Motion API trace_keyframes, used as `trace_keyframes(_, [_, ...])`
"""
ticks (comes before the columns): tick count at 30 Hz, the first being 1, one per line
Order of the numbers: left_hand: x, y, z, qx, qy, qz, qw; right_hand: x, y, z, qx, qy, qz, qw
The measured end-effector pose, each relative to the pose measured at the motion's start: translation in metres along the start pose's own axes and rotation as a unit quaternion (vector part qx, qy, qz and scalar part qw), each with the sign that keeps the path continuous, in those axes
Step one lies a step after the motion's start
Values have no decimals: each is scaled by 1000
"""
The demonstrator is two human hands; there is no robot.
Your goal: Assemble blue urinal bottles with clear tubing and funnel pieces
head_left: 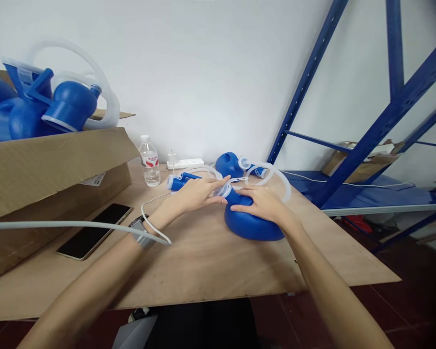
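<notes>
A blue plastic urinal bottle [252,227] lies on the wooden table, its neck pointing up and to the left. My right hand [259,201] grips the bottle's upper part near the handle, thumb stretched over the blue surface. My left hand [203,191] holds the translucent white cap [223,189] at the neck between thumb and index finger. A clear loop strap [239,180] stands out beside the cap. Just behind my left hand lies a blue urinal head [181,181] with a pale rim. A clear hose [285,186] curls behind the bottle.
Another blue bottle [228,165] stands at the back. A cardboard box [58,150] full of blue urinals takes up the left side. A phone [96,230], water bottle [150,162] and power strip [185,164] are nearby. A white cable crosses my left wrist. Blue shelving [366,131] rises at right.
</notes>
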State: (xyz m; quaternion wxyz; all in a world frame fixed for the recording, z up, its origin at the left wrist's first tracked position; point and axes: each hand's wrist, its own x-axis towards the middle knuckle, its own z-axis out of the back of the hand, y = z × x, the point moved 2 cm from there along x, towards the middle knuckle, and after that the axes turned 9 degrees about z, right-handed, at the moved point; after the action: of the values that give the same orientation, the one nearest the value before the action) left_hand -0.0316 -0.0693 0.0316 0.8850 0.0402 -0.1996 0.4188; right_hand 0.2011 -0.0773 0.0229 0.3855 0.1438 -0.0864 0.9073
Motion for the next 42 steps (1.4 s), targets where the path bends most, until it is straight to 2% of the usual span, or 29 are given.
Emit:
trace_keyframes(2, [-3, 0, 1, 9, 14, -14, 1000, 2, 1, -1, -2, 5, -1, 1000])
trace_keyframes(13, [-8, -9, -3, 101, 17, -35, 994, 6, 7, -8, -11, 5, 4, 1000])
trace_keyframes(18, [-7, -5, 3, 69, 29, -50, 996, 7, 11, -8, -14, 1, -8, 1000])
trace_keyframes(21, [-3, -4, 10, 2, 46, -69, 997, 9, 12, -5, 8, 2, -29, 1000])
trace_keyframes(23, [3, -7, 14, -58, 53, -38, 996, 11, 12, -2, 32, 8, -42, 999])
trace_keyframes(26, [18, -17, 16, -136, 50, 76, 987, 13, 11, 2, 64, 13, -52, 997])
trace_keyframes(29, [34, -29, 11, -165, 77, 127, 975, 14, 11, 2, 87, 17, -67, 994])
trace_keyframes(31, [42, -32, 9, -193, 75, 161, 965, 13, 9, 2, 107, 19, -78, 991])
trace_keyframes(37, [42, -27, 9, -267, 83, 193, 941, 8, -2, 7, 233, 25, -73, 969])
trace_keyframes(42, [42, -26, 6, -251, 99, 186, 945, 10, -13, 8, 337, 37, -38, 940])
